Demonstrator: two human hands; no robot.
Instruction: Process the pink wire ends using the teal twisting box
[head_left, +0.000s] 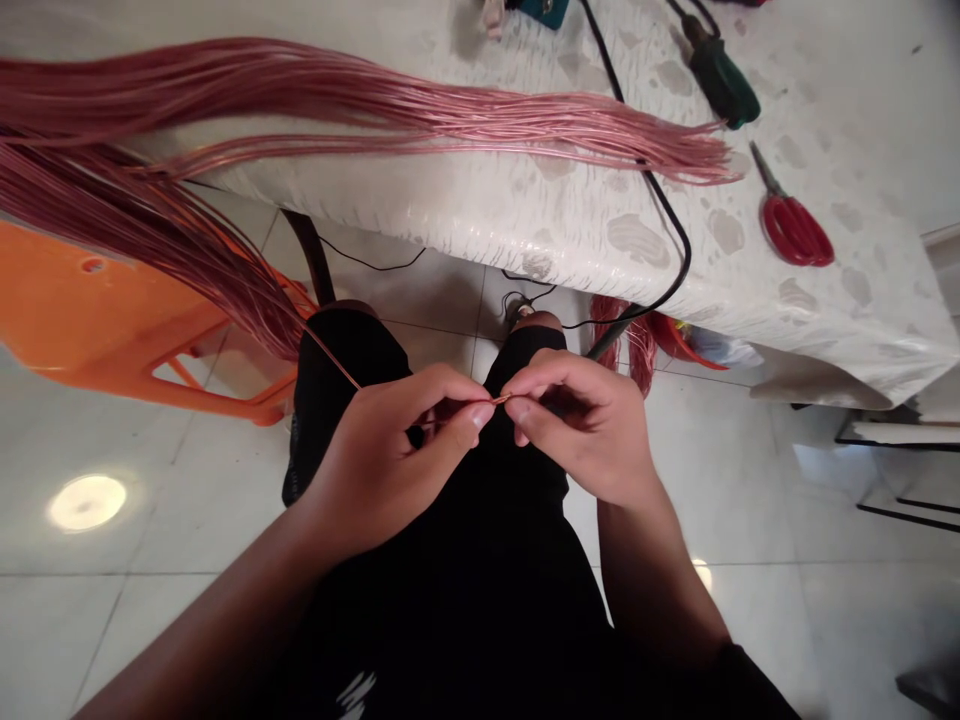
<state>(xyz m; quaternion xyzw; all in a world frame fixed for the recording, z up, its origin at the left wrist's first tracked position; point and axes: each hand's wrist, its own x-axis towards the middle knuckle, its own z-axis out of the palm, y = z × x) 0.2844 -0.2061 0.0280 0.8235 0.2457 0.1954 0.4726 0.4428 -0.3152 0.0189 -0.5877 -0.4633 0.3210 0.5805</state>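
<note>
My left hand (390, 450) and my right hand (585, 430) are held close together over my black-clothed lap (442, 560). Between their fingertips they pinch a thin copper-coloured wire (330, 357), and its bared end (501, 398) shows at the meeting point. The wire runs up and left from my left hand into a long bundle of pink insulated wires (375, 110). That bundle lies across the white patterned tablecloth (525, 210) and hangs off its edge at the left.
Red-handled scissors (795, 230) and a green-handled screwdriver (720, 80) lie on the table near a black cable (660, 200) that drops over its edge. An orange plastic chair (112, 310) stands at the left. More red wire (622, 340) hangs below the table edge, over a glossy tiled floor (750, 500).
</note>
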